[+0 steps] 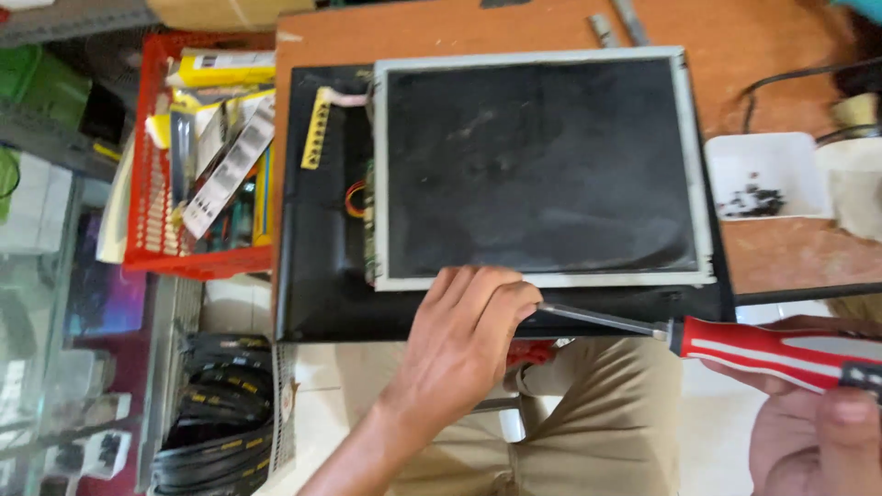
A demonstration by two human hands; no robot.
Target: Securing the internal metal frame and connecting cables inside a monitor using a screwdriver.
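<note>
A bare display panel (542, 165), dark glass in a thin metal frame, lies face up on its black back cover (322, 276) on the table (790, 257). The left hand (464, 344) rests on the panel's near edge, fingers curled narrow, holding nothing. The right hand (813, 418) is closed round a red-handled screwdriver (735, 344), its tip meeting that edge beside the left fingers. The panel looks stiff but fragile (glass likely cracks if flexed), best held by its frame edges. Count: one panel, one cover, one screwdriver, one white tray (767, 174) of small dark screws, one red basket (197, 156) of parts.
</note>
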